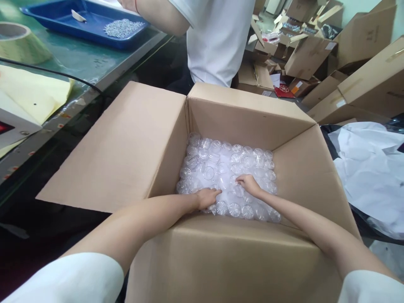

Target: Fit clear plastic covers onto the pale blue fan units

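Both my arms reach into a large open cardboard box (233,256). Rows of clear, round plastic pieces (234,209) with ribbed ends, like small cups or domes, cover the bottom of the box. My left hand (208,198) rests on the pieces near the front wall, its fingers stretched out to the right. Farther right, my right hand (249,184) has its fingertips pinched on one clear round piece in the middle of the layer. In the centre, more clear pieces lie over something whitish, and their outlines are hard to separate.
A co-worker in a white shirt (217,42) stands behind the box. On the green table (72,80) at left are a blue tray (63,25) with small bits and a tape roll (22,42). Cardboard boxes (309,54) pile up at back right; white sheets (372,168) lie right.
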### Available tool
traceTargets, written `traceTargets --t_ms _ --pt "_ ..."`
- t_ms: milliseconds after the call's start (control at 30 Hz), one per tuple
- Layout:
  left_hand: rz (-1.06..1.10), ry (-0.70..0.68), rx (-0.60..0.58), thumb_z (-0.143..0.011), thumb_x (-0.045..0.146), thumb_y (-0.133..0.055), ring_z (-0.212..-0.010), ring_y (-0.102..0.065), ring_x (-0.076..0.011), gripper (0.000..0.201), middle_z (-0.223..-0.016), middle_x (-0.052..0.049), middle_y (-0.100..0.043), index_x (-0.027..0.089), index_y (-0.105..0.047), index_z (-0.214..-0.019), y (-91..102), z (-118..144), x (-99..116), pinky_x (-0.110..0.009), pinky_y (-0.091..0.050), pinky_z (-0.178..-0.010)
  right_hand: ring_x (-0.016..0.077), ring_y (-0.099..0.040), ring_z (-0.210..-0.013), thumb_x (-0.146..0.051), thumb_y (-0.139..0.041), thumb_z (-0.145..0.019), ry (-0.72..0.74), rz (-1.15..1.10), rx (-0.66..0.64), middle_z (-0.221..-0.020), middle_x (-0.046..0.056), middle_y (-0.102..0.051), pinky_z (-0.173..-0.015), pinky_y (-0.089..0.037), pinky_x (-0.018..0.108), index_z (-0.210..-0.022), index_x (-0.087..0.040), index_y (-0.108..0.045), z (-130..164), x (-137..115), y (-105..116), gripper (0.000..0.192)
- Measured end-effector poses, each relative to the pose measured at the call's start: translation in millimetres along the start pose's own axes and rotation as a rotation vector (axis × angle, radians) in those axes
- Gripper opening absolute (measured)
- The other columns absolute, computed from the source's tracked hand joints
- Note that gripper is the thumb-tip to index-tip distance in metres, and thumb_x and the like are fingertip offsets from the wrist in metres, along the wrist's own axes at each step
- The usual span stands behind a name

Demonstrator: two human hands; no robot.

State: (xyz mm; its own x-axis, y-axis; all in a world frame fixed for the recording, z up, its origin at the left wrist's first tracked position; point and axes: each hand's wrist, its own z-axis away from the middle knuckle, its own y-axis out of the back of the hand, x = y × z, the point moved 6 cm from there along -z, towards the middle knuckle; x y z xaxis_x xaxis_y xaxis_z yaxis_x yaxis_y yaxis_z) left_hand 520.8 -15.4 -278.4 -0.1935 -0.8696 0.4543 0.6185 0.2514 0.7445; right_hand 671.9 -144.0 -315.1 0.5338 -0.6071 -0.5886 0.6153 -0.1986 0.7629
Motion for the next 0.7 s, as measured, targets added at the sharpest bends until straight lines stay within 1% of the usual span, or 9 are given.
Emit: traceTargets --t_ms 67,167,267,333,400,467,533,600,700 --pt "-0.054 -0.037 0.004 -0.092 0.028 -0.055 -0.112 -0.057 -0.0225 0.026 -0.127 -0.01 -0.057 0.017 -0.059 -0.116 3.3 -1.9 0.9 -0.045 -0.05 -0.095 0.0203 -0.062 -0.101 -0.029 -0.058 -0.094 0.01 0.005 0.016 -0.112 0.007 -0.065 -0.093 -0.05 0.043 -0.1 -0.015 -0.066 2.8 -5.3 -0.1 0.017" --pt "-0.109 -0.075 -0.014 -0.093 0.029 -0.054 -0.108 -0.059 -0.0206 0.023 -0.121 -0.01 -0.06 0.017 -0.061 -0.111 3.3 -3.8 3.8 -0.043 -0.051 -0.094 0.0218 -0.059 -0.109 -0.029 -0.059 -0.094 0.026 0.013 0.013 -0.125 0.009 -0.06 -0.097 -0.048 0.045 -0.105 -0.017 -0.065 6.3 -18.2 -10.1 0.017" --pt "-0.118 -0.103 -0.038 -0.093 0.028 -0.055 -0.105 -0.06 -0.02 0.023 -0.118 -0.009 -0.061 0.016 -0.061 -0.111 -2.1 -5.0 8.6 -0.042 -0.052 -0.091 0.0212 -0.061 -0.105 -0.029 -0.059 -0.094 0.026 0.015 -0.007 -0.119 0.008 -0.062 -0.094 -0.05 0.044 -0.104 -0.017 -0.065 6.3 -27.3 -21.6 0.017" --pt "-0.108 -0.105 -0.047 -0.093 0.028 -0.055 -0.105 -0.06 -0.02 0.023 -0.118 -0.009 -0.062 0.015 -0.061 -0.111 -5.8 -6.2 10.6 -0.042 -0.052 -0.091 0.0201 -0.062 -0.1 -0.029 -0.059 -0.094 0.015 0.009 -0.004 -0.112 0.007 -0.065 -0.091 -0.051 0.042 -0.1 -0.016 -0.065 4.7 -27.6 -21.8 0.016" --pt "-0.09 -0.086 -0.043 -0.093 0.029 -0.055 -0.104 -0.061 -0.02 0.024 -0.118 -0.01 -0.061 0.015 -0.061 -0.111 -6.1 -8.6 9.6 -0.041 -0.053 -0.09 0.0189 -0.064 -0.095 -0.029 -0.059 -0.094 -0.002 -0.003 0.017 -0.104 0.006 -0.066 -0.087 -0.053 0.04 -0.097 -0.015 -0.065 1.9 -23.9 -13.5 0.016" --pt "-0.066 -0.048 -0.023 -0.093 0.029 -0.055 -0.104 -0.061 -0.02 0.024 -0.118 -0.009 -0.061 0.016 -0.061 -0.112 -0.8 -12.5 4.2 -0.041 -0.053 -0.09 0.0171 -0.065 -0.088 -0.03 -0.059 -0.094 -0.02 -0.017 0.045 -0.097 0.005 -0.067 -0.083 -0.054 0.038 -0.093 -0.014 -0.065 -2.0 -19.1 1.5 0.017" --pt "-0.038 0.007 0.007 -0.092 0.03 -0.055 -0.103 -0.061 -0.0204 0.026 -0.117 -0.009 -0.061 0.015 -0.06 -0.113 10.3 -17.2 -5.8 -0.041 -0.053 -0.089 0.0153 -0.065 -0.08 -0.031 -0.059 -0.094 -0.032 -0.029 0.074 -0.09 0.003 -0.067 -0.076 -0.055 0.034 -0.091 -0.013 -0.065 -7.3 -16.9 19.9 0.019" --pt "-0.013 0.075 0.038 -0.092 0.031 -0.056 -0.102 -0.061 -0.0209 0.029 -0.117 -0.009 -0.061 0.015 -0.058 -0.116 24.7 -21.0 -18.0 -0.042 -0.054 -0.087 0.0139 -0.064 -0.073 -0.032 -0.059 -0.094 -0.031 -0.038 0.104 -0.085 0.002 -0.067 -0.072 -0.055 0.032 -0.089 -0.013 -0.065 -13.2 -20.3 39.0 0.021" --pt "0.022 0.142 0.068 -0.091 0.032 -0.057 -0.103 -0.061 -0.0214 0.033 -0.119 -0.01 -0.06 0.014 -0.056 -0.12 43.7 -22.6 -30.7 -0.042 -0.054 -0.087 0.0131 -0.063 -0.069 -0.034 -0.058 -0.095 0.015 -0.045 0.127 -0.08 0.001 -0.066 -0.069 -0.054 0.031 -0.087 -0.013 -0.064 -19.4 -37.7 65.1 0.024"
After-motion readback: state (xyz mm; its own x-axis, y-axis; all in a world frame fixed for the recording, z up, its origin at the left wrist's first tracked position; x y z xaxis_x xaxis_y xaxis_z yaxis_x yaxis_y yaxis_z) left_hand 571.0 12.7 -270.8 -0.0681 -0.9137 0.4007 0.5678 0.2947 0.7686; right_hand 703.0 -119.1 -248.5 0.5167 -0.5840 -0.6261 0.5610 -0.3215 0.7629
